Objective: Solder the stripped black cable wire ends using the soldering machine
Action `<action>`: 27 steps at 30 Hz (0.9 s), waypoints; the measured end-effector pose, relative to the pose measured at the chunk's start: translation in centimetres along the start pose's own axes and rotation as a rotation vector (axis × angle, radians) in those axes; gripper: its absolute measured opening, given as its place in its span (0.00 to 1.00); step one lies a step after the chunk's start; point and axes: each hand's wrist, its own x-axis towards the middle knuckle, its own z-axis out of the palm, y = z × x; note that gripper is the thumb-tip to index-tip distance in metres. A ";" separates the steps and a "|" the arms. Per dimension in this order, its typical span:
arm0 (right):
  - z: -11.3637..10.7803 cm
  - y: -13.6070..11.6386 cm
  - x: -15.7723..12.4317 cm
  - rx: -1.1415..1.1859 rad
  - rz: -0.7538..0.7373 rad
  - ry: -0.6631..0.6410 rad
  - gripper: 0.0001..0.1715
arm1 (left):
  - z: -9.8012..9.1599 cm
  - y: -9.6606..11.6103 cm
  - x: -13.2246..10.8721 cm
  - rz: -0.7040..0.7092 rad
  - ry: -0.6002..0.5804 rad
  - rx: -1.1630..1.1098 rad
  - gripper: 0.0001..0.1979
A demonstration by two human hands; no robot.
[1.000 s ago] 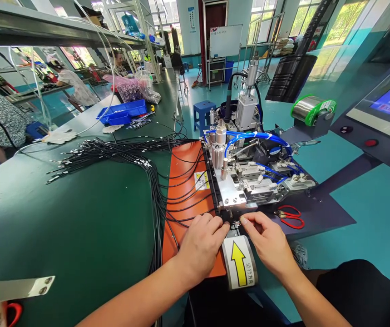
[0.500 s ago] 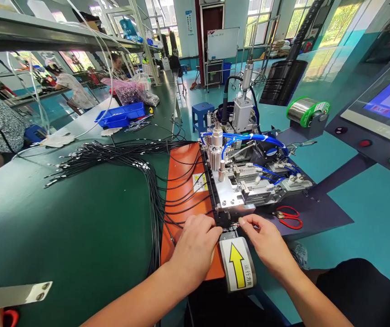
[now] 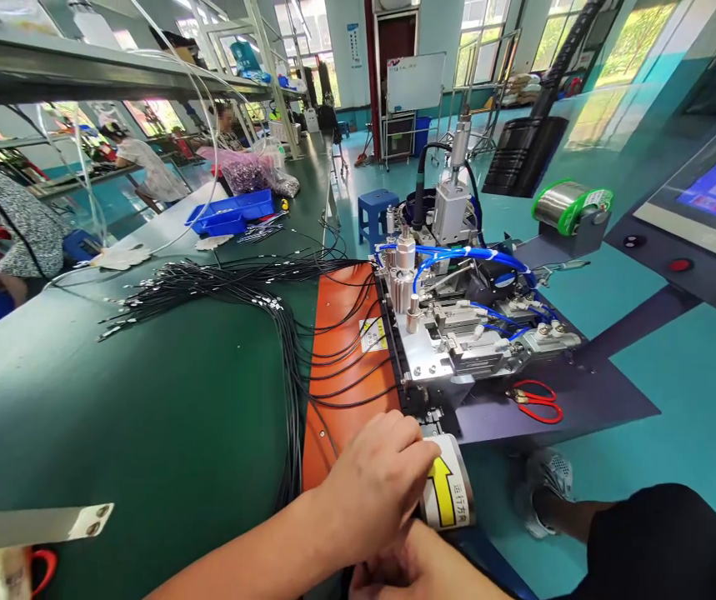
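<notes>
My left hand [image 3: 388, 467] is closed, its fingers curled above the near end of the conveyor cover with the yellow arrow [image 3: 443, 492]. What it pinches, if anything, is hidden. A black cable [image 3: 327, 425] runs across the orange plate [image 3: 348, 287] and disappears behind this hand. My right hand [image 3: 398, 567] is low at the bottom edge, crossing beneath my left wrist. Its visible fingers are bent, and their tips are hidden. Just beyond the left hand are small metal holders [image 3: 433, 417] at the front of the soldering machine [image 3: 458, 333].
A bundle of black cables [image 3: 207, 283] lies on the green table [image 3: 232, 400]. Red-handled cutters [image 3: 538, 402] rest on the machine's base. A solder wire spool [image 3: 567, 207], a control panel [image 3: 683, 258] and blue trays [image 3: 232, 212] stand around. Other people sit at the left.
My right hand has left the metal holders and moved down and left, under my left wrist. My left hand has shifted right and slightly down, over the arrow cover. The view has shifted slightly.
</notes>
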 end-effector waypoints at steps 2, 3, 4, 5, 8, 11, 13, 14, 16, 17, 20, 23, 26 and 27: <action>-1.7 -1.2 -1.2 -0.007 -0.034 0.039 0.08 | 0.0 -0.1 0.0 0.001 -0.012 -0.057 0.11; -2.8 -1.9 -2.0 -0.052 -0.041 0.087 0.10 | 0.0 -0.2 0.1 0.006 -0.019 -0.094 0.11; -4.0 -2.5 -2.8 -0.106 -0.070 0.211 0.10 | 0.0 -0.3 0.2 0.014 -0.024 -0.134 0.11; -5.1 -3.2 -3.6 -0.155 -0.126 0.346 0.09 | 0.1 -0.5 0.2 0.024 -0.027 -0.177 0.11; -7.7 -4.2 -5.1 -0.164 -0.153 0.534 0.15 | 0.7 -1.0 0.5 0.045 0.016 -0.276 0.11; -8.4 -3.9 -5.3 -0.082 -0.189 0.600 0.18 | 1.8 -1.4 0.6 0.043 0.137 -0.286 0.11; -8.2 -3.1 -5.0 -0.043 -0.219 0.655 0.21 | 2.6 -1.6 0.6 0.044 0.217 -0.261 0.10; -8.1 -2.7 -4.8 -0.033 -0.224 0.686 0.24 | 2.9 -1.6 0.6 0.042 0.244 -0.249 0.10; -8.0 -1.8 -4.6 -0.035 -0.222 0.750 0.28 | 3.3 -1.6 0.6 0.023 0.267 -0.238 0.09; -8.0 -1.5 -4.5 -0.042 -0.220 0.775 0.29 | 3.4 -1.6 0.6 0.005 0.270 -0.236 0.09; -8.1 -0.9 -4.6 -0.065 -0.222 0.831 0.29 | 3.6 -1.5 0.5 -0.063 0.276 -0.237 0.09; -8.2 -0.8 -4.8 -0.144 -0.249 0.882 0.26 | 3.8 -1.6 0.5 -0.098 0.275 -0.249 0.09; -8.1 -0.9 -4.7 -0.226 -0.278 0.906 0.23 | 4.0 -1.7 0.4 -0.114 0.287 -0.264 0.09; -8.1 -1.0 -4.7 -0.235 -0.279 0.906 0.22 | 4.0 -1.7 0.4 -0.120 0.286 -0.266 0.09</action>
